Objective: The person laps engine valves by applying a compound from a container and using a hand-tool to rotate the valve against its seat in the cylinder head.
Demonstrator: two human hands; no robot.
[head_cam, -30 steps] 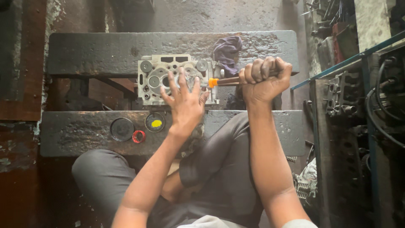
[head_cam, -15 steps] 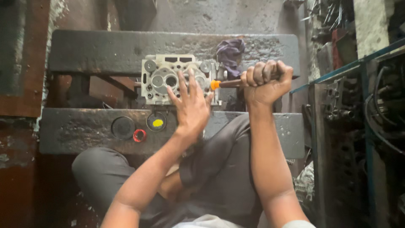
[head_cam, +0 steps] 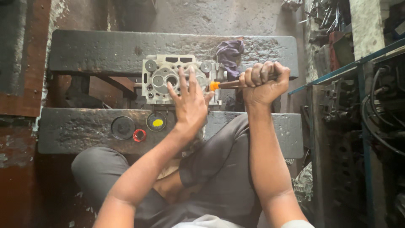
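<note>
Dark greasy beams [head_cam: 84,50] hold our metal engine part [head_cam: 162,78] up. Our left hand [head_cam: 190,105] lies flat on it, fingers spread. Our right hand [head_cam: 263,82] squeezes the tool handle [head_cam: 221,84]. It looks heavy and hard; grab its sides.
</note>
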